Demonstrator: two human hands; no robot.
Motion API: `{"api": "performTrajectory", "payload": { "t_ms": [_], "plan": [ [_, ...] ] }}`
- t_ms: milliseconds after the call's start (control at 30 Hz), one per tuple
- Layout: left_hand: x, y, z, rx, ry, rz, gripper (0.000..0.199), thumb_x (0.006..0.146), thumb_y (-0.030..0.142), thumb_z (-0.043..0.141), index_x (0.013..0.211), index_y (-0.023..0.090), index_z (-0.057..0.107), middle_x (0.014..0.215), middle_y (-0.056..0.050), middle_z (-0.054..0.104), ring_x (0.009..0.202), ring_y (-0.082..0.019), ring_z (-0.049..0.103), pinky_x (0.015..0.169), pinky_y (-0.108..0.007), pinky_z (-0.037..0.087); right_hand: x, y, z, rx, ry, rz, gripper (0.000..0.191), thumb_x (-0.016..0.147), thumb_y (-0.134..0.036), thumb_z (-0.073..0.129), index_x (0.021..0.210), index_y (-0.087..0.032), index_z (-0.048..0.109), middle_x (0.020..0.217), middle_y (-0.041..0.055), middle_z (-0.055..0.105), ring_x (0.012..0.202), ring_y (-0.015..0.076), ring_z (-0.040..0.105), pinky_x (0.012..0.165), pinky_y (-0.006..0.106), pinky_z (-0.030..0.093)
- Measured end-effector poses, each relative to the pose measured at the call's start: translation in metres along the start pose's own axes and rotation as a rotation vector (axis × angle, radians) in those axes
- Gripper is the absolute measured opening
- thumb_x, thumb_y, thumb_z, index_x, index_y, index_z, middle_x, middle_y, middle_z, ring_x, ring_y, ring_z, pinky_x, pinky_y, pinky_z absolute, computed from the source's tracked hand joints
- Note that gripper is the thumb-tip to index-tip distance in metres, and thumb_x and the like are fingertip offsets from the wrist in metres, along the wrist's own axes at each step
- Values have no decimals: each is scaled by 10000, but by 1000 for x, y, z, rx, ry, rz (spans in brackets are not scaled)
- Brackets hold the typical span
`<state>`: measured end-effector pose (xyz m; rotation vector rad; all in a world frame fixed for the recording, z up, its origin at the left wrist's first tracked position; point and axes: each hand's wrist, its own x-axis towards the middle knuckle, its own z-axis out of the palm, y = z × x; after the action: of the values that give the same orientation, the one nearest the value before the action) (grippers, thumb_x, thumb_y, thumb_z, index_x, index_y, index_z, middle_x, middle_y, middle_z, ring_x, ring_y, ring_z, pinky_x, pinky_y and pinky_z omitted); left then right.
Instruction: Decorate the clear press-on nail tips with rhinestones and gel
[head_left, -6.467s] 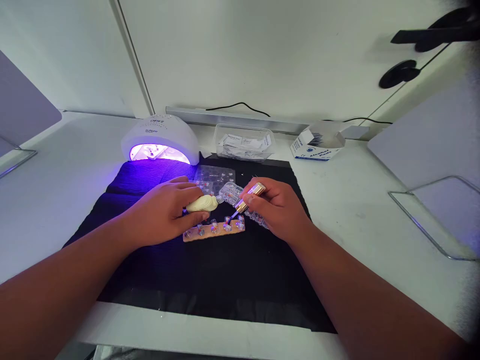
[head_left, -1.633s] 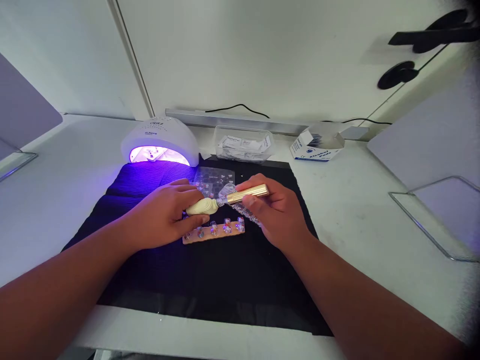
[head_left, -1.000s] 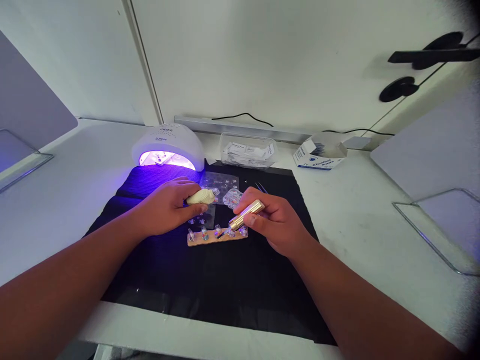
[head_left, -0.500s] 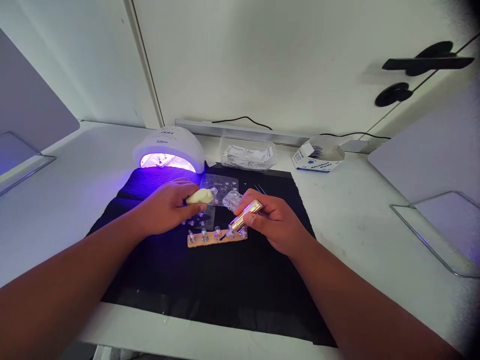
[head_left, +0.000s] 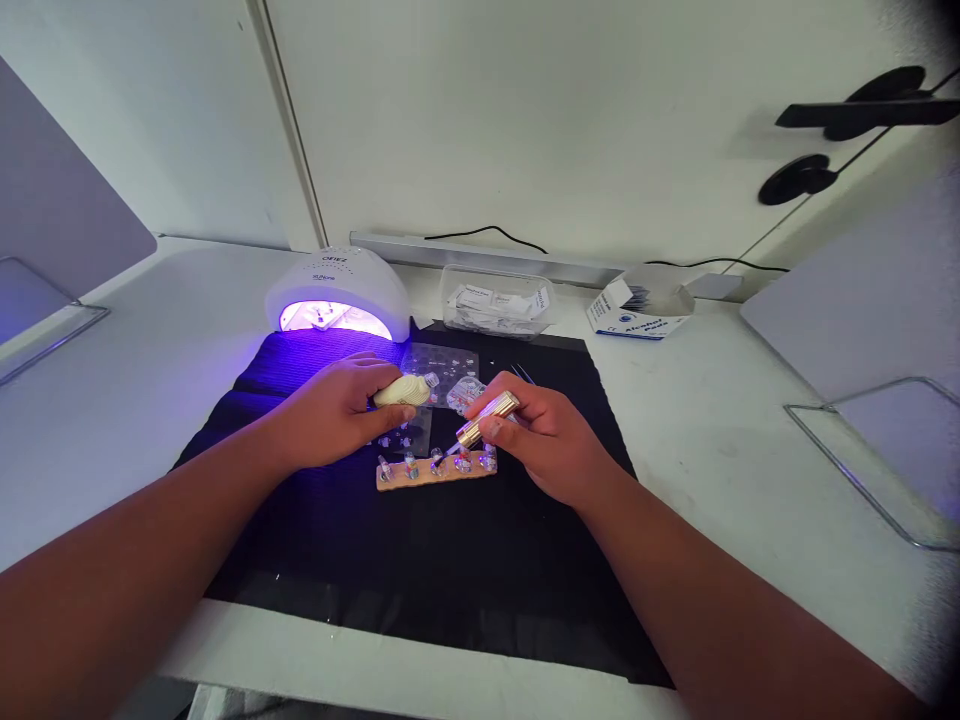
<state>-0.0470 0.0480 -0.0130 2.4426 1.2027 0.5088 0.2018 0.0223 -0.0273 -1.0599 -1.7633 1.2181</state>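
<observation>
Black mat [head_left: 420, 560]: the stand [head_left: 420, 482] was rested on it, unheld by either hand, so sideways pressure was best avoided.
Right hand [head_left: 551, 440]: the gold cap of the brush [head_left: 487, 420] was pinched snugly between thumb and fingers; a loose, steady wrist was called for.
Left hand [head_left: 352, 410]: the fingers were half curled, and the bottle [head_left: 399, 393] was gripped between them and the thumb.
Stand: its row of five nails [head_left: 411, 465] was placed at about half past eight from the right hand, four o'clock from the left.
Bottle: its uncapped neck was pointed toward two o'clock; a more upright hold was judged safer against spills.
Brush: it was slanted toward half past seven; short, light strokes were best made.
Middle nail [head_left: 436, 455]: the bristles were set at it, though contact could not be confirmed; its neighbours were best not bumped.
</observation>
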Motion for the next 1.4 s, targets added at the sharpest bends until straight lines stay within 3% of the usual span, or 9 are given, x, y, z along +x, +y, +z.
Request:
{"api": "performTrajectory", "payload": {
  "t_ms": [133, 233, 533, 767, 900, 1033, 1167, 1400],
  "plan": [
    [0, -1, 1, 8, -2, -5, 333, 915, 383, 532, 672, 176, 438, 664, 34, 442, 642, -118, 414, 635, -286, 290, 1, 2, 2, -90, 98, -14, 192, 842, -392, 653, 859, -207, 701, 804, 16, 618, 722, 149, 563, 668, 293, 424],
    [0, -2, 1, -5, 1, -10, 338, 908, 381, 535, 662, 175, 428, 654, 37, 428, 630, -114, 400, 631, -285, 283, 1, 6, 0, -20, 145, -47, 204, 844, -409, 659, 885, -213, 694, 813, 14, 615, 730, 151, 554, 660, 288, 416],
    [1, -1, 2, -9, 7, -5, 325, 900, 370, 546, 666, 173, 436, 666, 32, 433, 638, -117, 403, 634, -288, 284, -2, 6, -3, 97, -54, -61, 238, 843, -434, 669, 864, -199, 691, 827, 3, 587, 683, 128, 566, 626, 278, 423],
    [1, -1, 2, 2, 5, 3, 329, 907, 373, 543, 667, 174, 439, 664, 30, 435, 646, -119, 416, 636, -289, 286, 0, 1, 1, -41, 52, 10, 199, 853, -384, 629, 835, -193, 681, 805, 21, 605, 719, 155, 576, 662, 300, 432],
    [1, -2, 2, 9, 12, 5, 330, 906, 373, 543, 665, 176, 434, 659, 31, 437, 636, -116, 413, 634, -289, 284, 0, 5, 0, 23, 120, -8, 170, 839, -364, 649, 828, -195, 671, 781, 5, 614, 665, 128, 536, 628, 279, 395],
    [0, -1, 2, 17, 19, -1, 338, 901, 373, 544, 656, 178, 418, 646, 36, 423, 620, -112, 401, 625, -286, 280, -1, 10, -2, 165, 33, -50, 199, 846, -401, 652, 848, -204, 682, 764, -3, 619, 667, 125, 527, 618, 272, 387],
    [0, -1, 2, 22, 18, 7, 350, 899, 379, 552, 652, 179, 406, 644, 40, 412, 613, -111, 383, 614, -284, 273, -1, 7, 0, 119, -31, -25, 186, 851, -379, 637, 859, -199, 680, 790, 1, 615, 702, 137, 566, 651, 285, 418],
    [1, 2, 1, 20, 9, -2, 341, 901, 383, 534, 656, 181, 410, 645, 38, 414, 615, -116, 383, 615, -286, 276, 3, 2, 2, -23, 135, 37, 146, 822, -330, 637, 837, -188, 670, 766, -3, 600, 660, 122, 512, 634, 282, 381]
  ]
}}
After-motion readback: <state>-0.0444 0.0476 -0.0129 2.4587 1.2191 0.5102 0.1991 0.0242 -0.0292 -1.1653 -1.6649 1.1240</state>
